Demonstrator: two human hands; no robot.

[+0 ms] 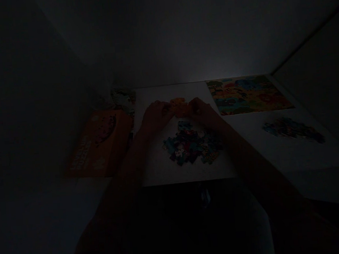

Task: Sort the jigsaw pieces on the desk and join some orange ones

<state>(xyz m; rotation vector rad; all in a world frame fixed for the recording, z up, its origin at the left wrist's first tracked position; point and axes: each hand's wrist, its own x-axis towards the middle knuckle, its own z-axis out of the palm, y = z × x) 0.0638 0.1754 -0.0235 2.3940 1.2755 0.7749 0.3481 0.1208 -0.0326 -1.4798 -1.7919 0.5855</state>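
Only a small orange puzzle section [180,107], upper centre of frame, seems assembled; the mixed puzzle-piece heap [191,145] below is left unjoined. Section: flat, uneven-edged, dimly lit. It is flanked by left hand [155,114] and right hand [203,111], set apart; whether pinched cannot be told.

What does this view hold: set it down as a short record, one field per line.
Light: very dim
Left hand: fingers at the left side of the orange puzzle pieces
Right hand: fingers at their right side
Grip: too dark to tell
Nearer the person: mixed-colour pile of loose pieces on a white surface
Far left: orange box with pale lettering
Far right: colourful picture, with a second pile nearer the person
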